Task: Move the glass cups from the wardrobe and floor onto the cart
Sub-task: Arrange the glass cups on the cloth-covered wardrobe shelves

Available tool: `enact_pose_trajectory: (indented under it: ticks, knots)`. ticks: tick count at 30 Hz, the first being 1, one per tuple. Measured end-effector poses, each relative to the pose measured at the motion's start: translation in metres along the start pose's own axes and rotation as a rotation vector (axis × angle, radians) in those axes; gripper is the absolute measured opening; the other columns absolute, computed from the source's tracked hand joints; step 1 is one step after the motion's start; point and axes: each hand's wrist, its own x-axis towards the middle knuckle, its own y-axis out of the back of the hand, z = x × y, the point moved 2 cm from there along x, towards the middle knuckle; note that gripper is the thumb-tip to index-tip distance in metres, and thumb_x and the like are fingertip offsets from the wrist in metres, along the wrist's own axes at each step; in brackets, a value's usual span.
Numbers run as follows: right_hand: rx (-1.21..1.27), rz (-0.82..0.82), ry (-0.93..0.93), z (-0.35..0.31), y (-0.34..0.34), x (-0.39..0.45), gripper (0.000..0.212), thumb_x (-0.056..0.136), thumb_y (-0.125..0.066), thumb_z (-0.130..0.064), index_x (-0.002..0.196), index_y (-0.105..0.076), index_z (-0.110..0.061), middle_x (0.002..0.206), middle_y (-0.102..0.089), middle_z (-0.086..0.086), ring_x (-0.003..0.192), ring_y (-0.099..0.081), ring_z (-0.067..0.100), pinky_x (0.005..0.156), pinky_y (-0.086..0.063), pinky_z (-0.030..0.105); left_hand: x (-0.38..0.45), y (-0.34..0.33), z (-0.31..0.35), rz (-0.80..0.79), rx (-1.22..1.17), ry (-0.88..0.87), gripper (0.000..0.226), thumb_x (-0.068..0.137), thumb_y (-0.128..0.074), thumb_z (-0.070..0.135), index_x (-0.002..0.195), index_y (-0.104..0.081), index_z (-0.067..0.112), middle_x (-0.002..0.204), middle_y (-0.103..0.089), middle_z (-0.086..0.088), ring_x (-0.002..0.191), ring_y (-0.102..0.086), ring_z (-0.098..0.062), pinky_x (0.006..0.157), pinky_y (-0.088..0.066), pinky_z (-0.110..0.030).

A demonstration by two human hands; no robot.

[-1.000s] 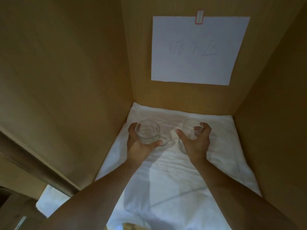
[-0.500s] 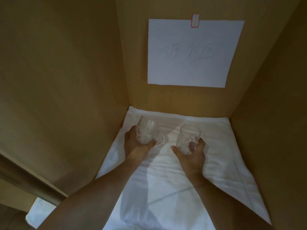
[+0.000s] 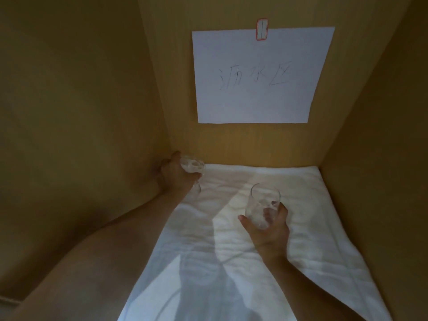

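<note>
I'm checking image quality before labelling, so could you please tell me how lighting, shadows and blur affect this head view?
Head view: dim wardrobe interior, with broad shadows across the white cloth; the left hand and its glass cup look smeared; the tall glass in the right hand is sharper; wide-angle lens splays the walls; paper sign is legible.

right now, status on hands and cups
Left hand grips handled cup, tilted. Right hand grips tumbler, upright. Both above white cloth; wardrobe wall close left.
</note>
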Motion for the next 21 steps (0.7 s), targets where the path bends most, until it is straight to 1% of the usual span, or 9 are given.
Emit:
enact_pose_trajectory:
  ticks: [2, 5, 7, 9, 12, 14, 17, 19, 21]
  knots:
    - [-0.001, 0.013, -0.002, 0.001, 0.0, -0.001, 0.117, 0.033, -0.078, -0.091, 0.13, -0.036, -0.04, 0.109, -0.051, -0.033, 0.112, -0.065, 0.012, 0.092, -0.059, 0.035, 0.007, -0.004, 0.003, -0.006, 0.042, -0.014, 0.084, 0.059, -0.091, 0.051, 0.132, -0.055, 0.03, 0.116, -0.065, -0.008, 0.108, -0.062, -0.031, 0.084, -0.05, -0.034]
    - [0.02, 0.035, -0.017, 0.001, 0.001, -0.003, 0.115, 0.034, -0.082, -0.086, 0.13, -0.038, -0.04, 0.113, -0.06, -0.021, 0.113, -0.066, 0.011, 0.09, -0.06, 0.036, 0.015, -0.011, 0.006, -0.005, 0.096, 0.002, 0.084, 0.062, -0.088, 0.055, 0.134, -0.052, 0.03, 0.121, -0.062, -0.012, 0.112, -0.059, -0.034, 0.085, -0.046, -0.036]
    - [0.02, 0.025, -0.023, 0.0, 0.0, -0.003, 0.112, 0.035, -0.086, -0.079, 0.129, -0.037, -0.041, 0.12, -0.063, -0.011, 0.113, -0.066, 0.011, 0.089, -0.058, 0.029, 0.019, -0.016, 0.005, -0.01, 0.126, 0.013, 0.084, 0.063, -0.088, 0.056, 0.135, -0.054, 0.031, 0.126, -0.058, -0.014, 0.113, -0.058, -0.037, 0.088, -0.046, -0.038]
    - [0.016, -0.004, -0.028, -0.002, 0.001, -0.003, 0.108, 0.039, -0.09, -0.069, 0.128, -0.035, -0.043, 0.122, -0.063, -0.006, 0.114, -0.065, 0.012, 0.085, -0.054, 0.019, 0.022, -0.02, 0.005, -0.006, 0.118, 0.015, 0.079, 0.062, -0.089, 0.054, 0.13, -0.058, 0.03, 0.124, -0.056, -0.015, 0.111, -0.058, -0.038, 0.088, -0.048, -0.039]
    - [-0.004, -0.035, -0.01, 0.001, 0.003, 0.0, 0.102, 0.049, -0.1, -0.043, 0.124, -0.032, -0.048, 0.126, -0.06, -0.004, 0.112, -0.061, 0.011, 0.075, -0.045, -0.002, 0.026, -0.025, 0.004, -0.008, 0.103, 0.017, 0.076, 0.061, -0.089, 0.055, 0.127, -0.06, 0.029, 0.121, -0.053, -0.015, 0.11, -0.056, -0.039, 0.088, -0.05, -0.041]
    - [-0.029, -0.064, -0.002, 0.004, 0.005, 0.001, 0.103, 0.052, -0.101, -0.028, 0.125, -0.031, -0.047, 0.131, -0.06, -0.002, 0.111, -0.06, 0.01, 0.074, -0.042, -0.005, 0.03, -0.028, 0.005, -0.034, 0.136, 0.012, 0.077, 0.064, -0.087, 0.058, 0.13, -0.058, 0.03, 0.124, -0.051, -0.016, 0.111, -0.056, -0.04, 0.086, -0.047, -0.039]
    - [-0.065, -0.116, -0.006, 0.006, 0.008, 0.006, 0.1, 0.056, -0.1, -0.021, 0.126, -0.033, -0.044, 0.128, -0.062, 0.001, 0.113, -0.063, 0.014, 0.077, -0.046, 0.0, 0.036, -0.031, 0.011, -0.118, 0.301, -0.023, 0.081, 0.073, -0.073, 0.066, 0.139, -0.046, 0.028, 0.133, -0.05, -0.017, 0.117, -0.054, -0.038, 0.083, -0.043, -0.036]
    - [-0.077, -0.148, -0.041, 0.002, 0.008, 0.016, 0.096, 0.056, -0.1, -0.02, 0.124, -0.035, -0.039, 0.115, -0.064, 0.0, 0.108, -0.066, 0.018, 0.083, -0.054, 0.015, 0.042, -0.031, 0.017, -0.195, 0.34, -0.036, 0.079, 0.081, -0.064, 0.068, 0.144, -0.041, 0.025, 0.14, -0.046, -0.018, 0.124, -0.051, -0.039, 0.093, -0.046, -0.04]
    - [-0.097, -0.182, -0.1, -0.01, 0.006, 0.031, 0.087, 0.052, -0.101, -0.025, 0.114, -0.042, -0.041, 0.1, -0.064, -0.002, 0.097, -0.068, 0.02, 0.085, -0.059, 0.034, 0.05, -0.025, 0.019, -0.29, 0.246, 0.011, 0.075, 0.085, -0.063, 0.061, 0.148, -0.041, 0.025, 0.144, -0.041, -0.018, 0.128, -0.048, -0.04, 0.101, -0.048, -0.043]
